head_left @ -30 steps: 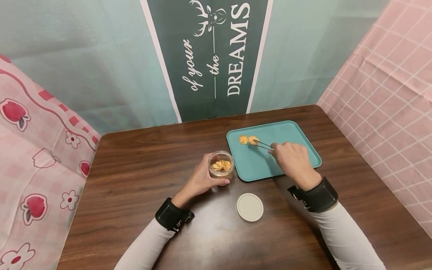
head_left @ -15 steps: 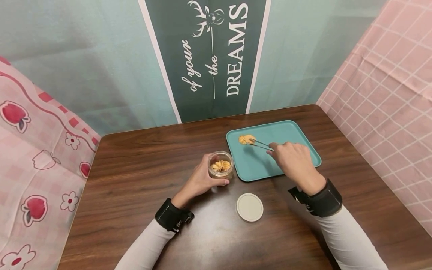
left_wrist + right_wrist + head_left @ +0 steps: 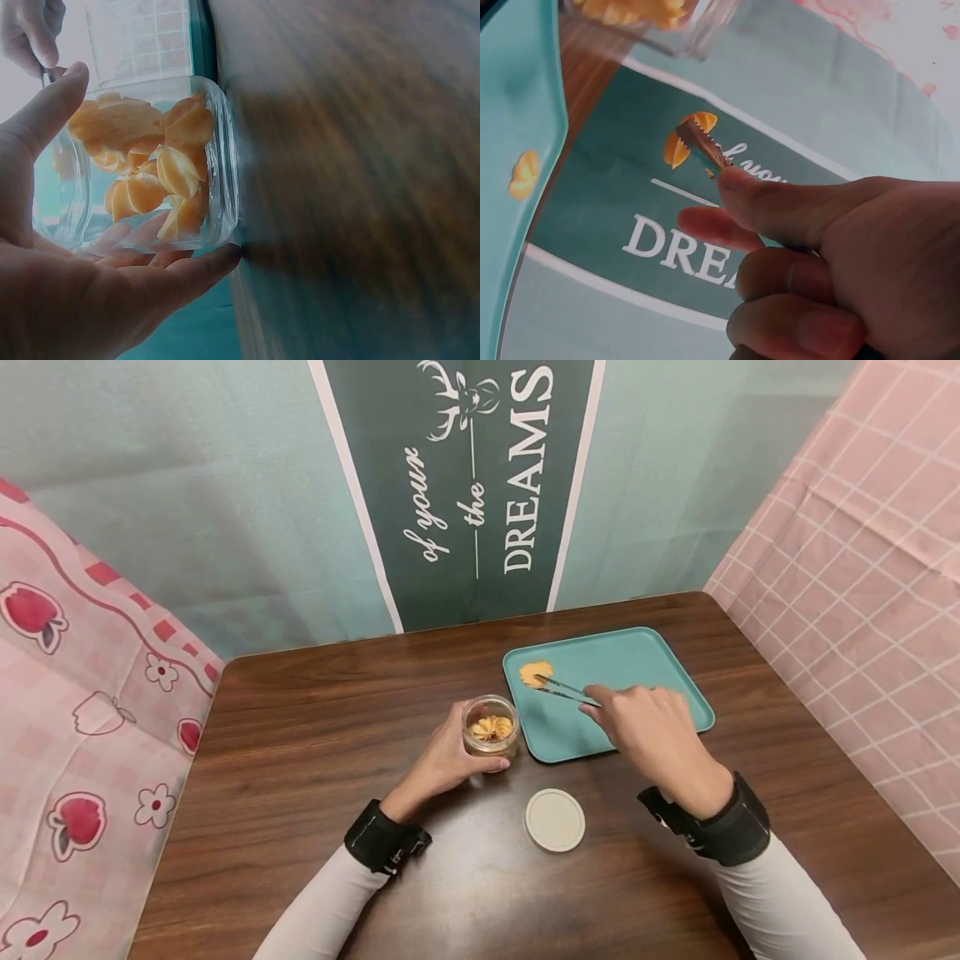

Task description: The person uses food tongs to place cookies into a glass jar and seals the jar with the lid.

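The thumb and fingers of the right hand (image 3: 651,727) are pressed together on a pair of thin metal tongs (image 3: 567,690). The tong tips are closed on a small orange cookie (image 3: 681,140), which the right wrist view shows lifted free, while in the head view it is above the far left corner of the teal tray (image 3: 660,653). One more cookie (image 3: 523,174) lies on the tray in the right wrist view.

The cookie looks light, dry and brittle, with thin ridges that may break. I judge that a gentle squeeze across its thicker middle is safer than a grip on the edge, and that too hard a pinch may crumble it.

The left hand (image 3: 442,762) is curled around a short glass jar (image 3: 491,737) standing on the wooden table (image 3: 315,727), just left of the tray. The jar is open and already holds several cookies; glass is hard and smooth, so the wrapped hold around its side suits it. A round white lid (image 3: 555,820) lies on the table, near the jar but apart from it.

In the head view the held cookie and the one on the tray overlap, so it is hard to separate them. The tong handles are hidden inside the right hand, and the left wrist view is blurred on the table side.
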Available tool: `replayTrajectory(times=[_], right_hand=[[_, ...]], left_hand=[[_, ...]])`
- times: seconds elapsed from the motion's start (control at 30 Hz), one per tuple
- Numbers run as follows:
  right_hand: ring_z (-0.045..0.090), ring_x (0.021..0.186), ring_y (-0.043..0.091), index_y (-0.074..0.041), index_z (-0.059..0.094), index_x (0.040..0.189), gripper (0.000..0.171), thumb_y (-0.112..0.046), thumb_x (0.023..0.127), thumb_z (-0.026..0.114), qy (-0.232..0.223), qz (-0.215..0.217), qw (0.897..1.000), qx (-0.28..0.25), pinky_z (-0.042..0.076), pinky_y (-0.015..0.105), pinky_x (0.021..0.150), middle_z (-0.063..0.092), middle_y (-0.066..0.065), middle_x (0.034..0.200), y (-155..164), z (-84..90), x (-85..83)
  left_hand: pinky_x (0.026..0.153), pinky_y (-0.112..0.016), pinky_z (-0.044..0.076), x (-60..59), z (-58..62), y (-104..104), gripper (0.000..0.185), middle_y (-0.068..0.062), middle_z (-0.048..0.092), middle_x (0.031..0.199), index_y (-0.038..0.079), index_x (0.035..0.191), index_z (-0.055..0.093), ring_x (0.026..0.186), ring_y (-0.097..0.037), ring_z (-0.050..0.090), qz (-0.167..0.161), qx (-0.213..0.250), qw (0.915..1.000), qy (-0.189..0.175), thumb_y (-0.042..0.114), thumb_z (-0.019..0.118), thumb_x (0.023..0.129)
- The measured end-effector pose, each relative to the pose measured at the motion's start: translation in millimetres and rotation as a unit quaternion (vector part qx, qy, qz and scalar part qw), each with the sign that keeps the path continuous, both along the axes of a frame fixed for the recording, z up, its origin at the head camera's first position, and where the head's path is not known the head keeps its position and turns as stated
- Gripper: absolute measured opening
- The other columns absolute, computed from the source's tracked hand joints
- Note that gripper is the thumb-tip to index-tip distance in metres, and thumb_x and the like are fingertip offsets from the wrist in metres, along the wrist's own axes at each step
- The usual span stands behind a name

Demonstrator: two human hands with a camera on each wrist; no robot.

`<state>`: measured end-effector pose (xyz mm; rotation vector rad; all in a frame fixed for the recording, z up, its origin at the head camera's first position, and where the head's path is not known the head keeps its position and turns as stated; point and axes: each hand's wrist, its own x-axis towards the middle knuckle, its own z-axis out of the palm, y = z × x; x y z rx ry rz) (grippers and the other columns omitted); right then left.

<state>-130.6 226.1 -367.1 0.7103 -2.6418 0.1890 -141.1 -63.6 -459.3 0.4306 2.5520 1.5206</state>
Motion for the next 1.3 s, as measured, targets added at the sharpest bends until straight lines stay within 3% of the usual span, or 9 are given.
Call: replayTrajectory(times=[0.2,0.53,0.7,1.3], right_hand=[[0.035,0.043,0.012,-0.011,0.076,0.106,0.015,-0.024,0.098,0.077,-0.023,0.015,1.0,0.003,0.023,0.03,0.04,0.046,-0.008,0.053,-5,3.7,7.9],[0.028,0.045,0.006,-0.018,0.074,0.102,0.012,-0.024,0.094,0.081,0.0,0.072,0.997,-0.003,0.021,0.027,0.04,0.044,-0.011,0.053,-16,5.8,18.9],[0.028,0.045,0.005,-0.019,0.072,0.099,0.013,-0.025,0.093,0.083,0.006,0.089,0.996,-0.007,0.022,0.026,0.039,0.043,-0.012,0.054,-21,3.7,23.5],[0.033,0.045,0.008,-0.018,0.073,0.105,0.014,-0.027,0.096,0.08,-0.044,0.078,0.996,0.004,0.024,0.028,0.04,0.048,-0.011,0.056,-25,1.6,23.5]], left_hand=[[0.111,-0.052,0.045,-0.4,-0.7,0,0.096,-0.015,0.061,0.145,0.008,0.151,0.044,0.133,-0.031,0.059,0.003,-0.008,1.0,-0.004,0.027,0.099,0.075],[0.111,-0.052,0.045,-0.3,-0.1,0,0.096,-0.014,0.061,0.146,0.008,0.152,0.042,0.132,-0.031,0.059,-0.003,-0.005,1.0,0.001,0.027,0.098,0.077],[0.113,-0.052,0.044,0.9,0.3,1,0.097,-0.018,0.058,0.15,0.009,0.154,0.041,0.138,-0.032,0.056,-0.002,-0.007,0.9999,-0.013,0.028,0.097,0.077],[0.109,-0.05,0.046,1.4,-0.7,1,0.096,-0.01,0.061,0.144,0.012,0.153,0.042,0.128,-0.028,0.061,-0.005,-0.011,0.9999,-0.003,0.028,0.098,0.076]])
